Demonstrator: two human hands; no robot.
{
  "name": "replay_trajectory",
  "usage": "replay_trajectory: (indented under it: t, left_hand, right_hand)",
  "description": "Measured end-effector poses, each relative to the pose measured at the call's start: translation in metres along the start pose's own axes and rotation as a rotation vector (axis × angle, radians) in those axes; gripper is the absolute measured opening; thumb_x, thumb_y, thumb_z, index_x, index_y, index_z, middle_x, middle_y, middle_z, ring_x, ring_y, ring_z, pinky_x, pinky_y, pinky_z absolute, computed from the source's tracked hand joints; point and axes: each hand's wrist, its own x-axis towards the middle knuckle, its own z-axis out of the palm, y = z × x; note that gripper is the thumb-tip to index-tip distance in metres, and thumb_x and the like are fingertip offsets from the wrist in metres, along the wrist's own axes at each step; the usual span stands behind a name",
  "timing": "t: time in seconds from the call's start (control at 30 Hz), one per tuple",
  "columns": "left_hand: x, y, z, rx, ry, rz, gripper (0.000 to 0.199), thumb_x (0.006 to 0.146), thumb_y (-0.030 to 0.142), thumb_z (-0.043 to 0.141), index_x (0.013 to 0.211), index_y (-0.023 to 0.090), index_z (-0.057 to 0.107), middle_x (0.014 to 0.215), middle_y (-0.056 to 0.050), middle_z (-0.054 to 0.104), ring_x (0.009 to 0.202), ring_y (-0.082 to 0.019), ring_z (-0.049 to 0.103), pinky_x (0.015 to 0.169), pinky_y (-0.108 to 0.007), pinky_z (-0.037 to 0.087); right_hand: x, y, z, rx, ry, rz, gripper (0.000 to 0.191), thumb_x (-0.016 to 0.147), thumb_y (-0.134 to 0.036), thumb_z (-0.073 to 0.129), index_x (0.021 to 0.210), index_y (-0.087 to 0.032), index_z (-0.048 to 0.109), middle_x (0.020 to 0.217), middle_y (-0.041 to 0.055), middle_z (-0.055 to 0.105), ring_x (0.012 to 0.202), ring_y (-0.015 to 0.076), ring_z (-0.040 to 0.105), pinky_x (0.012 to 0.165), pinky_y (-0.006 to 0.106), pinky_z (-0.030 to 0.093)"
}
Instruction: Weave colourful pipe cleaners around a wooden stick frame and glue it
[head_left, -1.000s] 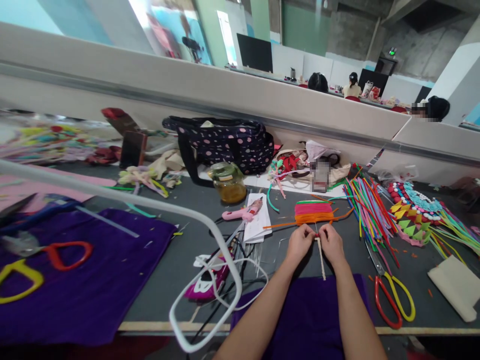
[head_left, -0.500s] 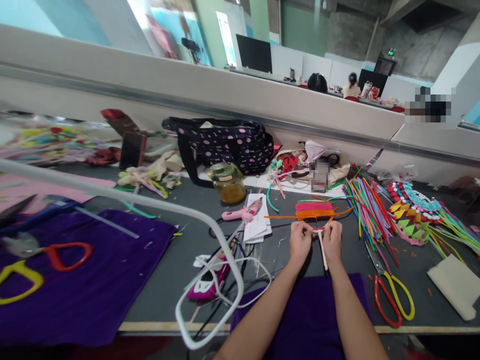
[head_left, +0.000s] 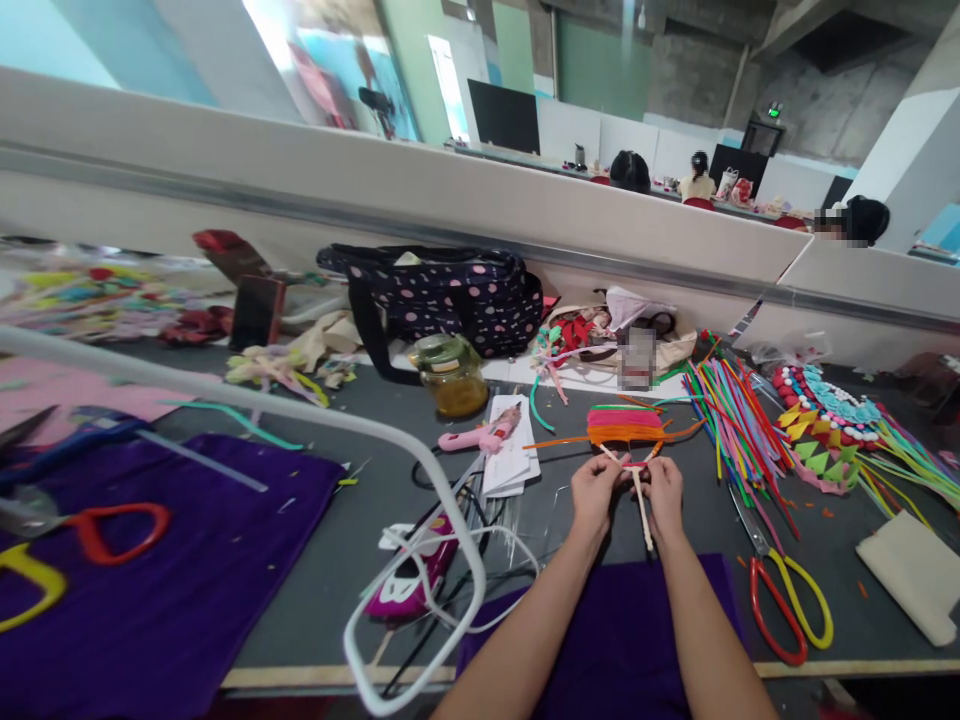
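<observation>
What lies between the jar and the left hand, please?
The head view shows papers, a pink glue gun and an orange strip's end between the jar and the left hand.

I view a shared craft workshop from afar, where scissors (head_left: 766, 553), a pink glue gun (head_left: 491, 438) and colourful pipe cleaners (head_left: 742, 425) crowd the worktop (head_left: 315, 610) and several people (head_left: 697, 187) appear beyond the partition (head_left: 450, 195).

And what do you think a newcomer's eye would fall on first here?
Probably the brightly coloured stems, fanned out on the right. Next might come the dark spotted bag at the back, behind the glass jar. Then, right of centre, the left hand and right hand pinch a small pale-and-pink piece.
</observation>
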Motion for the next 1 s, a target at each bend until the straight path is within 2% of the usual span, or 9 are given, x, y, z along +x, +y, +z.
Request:
replay_trajectory:
  t: [0.2, 0.3, 0.4, 0.53, 0.6, 0.7, 0.83, 0.93, 1.0]
  left_hand:
    - [-0.002, 0.004, -0.001, 0.054, -0.019, 0.064, 0.026, 0.054, 0.030, 0.078, 0.055, 0.013, 0.058, 0.076, -0.007, 0.066, 0.081, -0.023, 0.067, 0.065, -0.027, 0.052]
    - [-0.006, 0.010, 0.000, 0.134, -0.086, 0.201, 0.023, 0.060, 0.030, 0.076, 0.055, 0.015, 0.059, 0.084, -0.007, 0.066, 0.083, -0.022, 0.067, 0.073, -0.031, 0.052]
    - [-0.013, 0.018, 0.003, 0.232, -0.175, 0.361, 0.019, 0.067, 0.030, 0.071, 0.057, 0.017, 0.061, 0.086, -0.006, 0.064, 0.083, -0.021, 0.067, 0.080, -0.034, 0.051]
    - [-0.019, 0.026, 0.006, 0.239, -0.199, 0.423, 0.017, 0.070, 0.029, 0.070, 0.060, 0.018, 0.061, 0.088, -0.006, 0.063, 0.085, -0.022, 0.067, 0.079, -0.035, 0.051]
    - [-0.020, 0.029, 0.007, 0.204, -0.181, 0.380, 0.017, 0.069, 0.030, 0.071, 0.061, 0.017, 0.061, 0.090, -0.006, 0.064, 0.087, -0.023, 0.067, 0.080, -0.035, 0.051]
    - [-0.020, 0.030, 0.008, 0.094, -0.148, 0.213, 0.020, 0.066, 0.033, 0.073, 0.064, 0.016, 0.062, 0.091, -0.007, 0.066, 0.089, -0.023, 0.066, 0.076, -0.033, 0.051]
    - [-0.024, 0.032, 0.012, -0.096, -0.116, -0.006, 0.028, 0.063, 0.036, 0.076, 0.074, 0.016, 0.061, 0.083, -0.004, 0.067, 0.074, -0.017, 0.065, 0.065, -0.028, 0.052]
    - [-0.029, 0.035, 0.016, -0.114, -0.166, -0.101, 0.031, 0.063, 0.038, 0.076, 0.080, 0.016, 0.062, 0.073, -0.002, 0.066, 0.063, -0.013, 0.061, 0.059, -0.023, 0.049]
    - [-0.033, 0.038, 0.019, -0.111, -0.221, -0.149, 0.029, 0.065, 0.038, 0.076, 0.077, 0.014, 0.063, 0.068, -0.002, 0.065, 0.057, -0.010, 0.058, 0.057, -0.021, 0.046]
  right_hand:
    - [-0.002, -0.016, 0.005, 0.118, 0.019, 0.193, 0.033, 0.069, -0.045, 0.065, 0.085, -0.021, 0.049, 0.056, -0.0058, 0.058, 0.039, 0.0094, 0.053, 0.034, 0.017, 0.039]
    - [-0.004, -0.023, 0.005, 0.167, -0.001, 0.269, 0.035, 0.065, -0.044, 0.071, 0.079, -0.020, 0.051, 0.046, -0.0097, 0.049, 0.031, 0.0051, 0.040, 0.028, 0.013, 0.026]
    - [-0.005, -0.027, 0.003, 0.226, -0.090, 0.314, 0.032, 0.064, -0.042, 0.072, 0.068, -0.018, 0.051, 0.041, -0.0113, 0.040, 0.028, 0.0016, 0.027, 0.026, 0.013, 0.014]
    - [-0.005, -0.032, 0.002, 0.268, -0.126, 0.288, 0.028, 0.063, -0.035, 0.073, 0.073, -0.017, 0.055, 0.042, -0.0116, 0.040, 0.032, 0.0013, 0.026, 0.030, 0.013, 0.017]
    - [-0.006, -0.034, 0.005, 0.282, -0.089, 0.221, 0.028, 0.064, -0.034, 0.072, 0.081, -0.018, 0.056, 0.046, -0.0108, 0.044, 0.034, 0.0024, 0.031, 0.032, 0.013, 0.023]
    - [-0.009, -0.036, 0.011, 0.257, -0.031, 0.067, 0.028, 0.070, -0.035, 0.068, 0.089, -0.019, 0.054, 0.051, -0.0088, 0.050, 0.038, 0.0046, 0.039, 0.036, 0.015, 0.030]
    - [-0.013, -0.038, 0.016, 0.159, 0.017, -0.105, 0.026, 0.077, -0.037, 0.063, 0.092, -0.019, 0.052, 0.058, -0.0058, 0.057, 0.043, 0.0067, 0.046, 0.040, 0.017, 0.038]
    - [-0.016, -0.040, 0.018, 0.071, 0.054, -0.181, 0.027, 0.078, -0.041, 0.061, 0.092, -0.019, 0.052, 0.065, -0.0025, 0.061, 0.046, 0.0084, 0.050, 0.042, 0.018, 0.041]
    - [-0.019, -0.040, 0.019, 0.004, 0.071, -0.223, 0.027, 0.080, -0.043, 0.059, 0.092, -0.020, 0.052, 0.066, -0.0016, 0.062, 0.049, 0.0098, 0.053, 0.046, 0.020, 0.043]
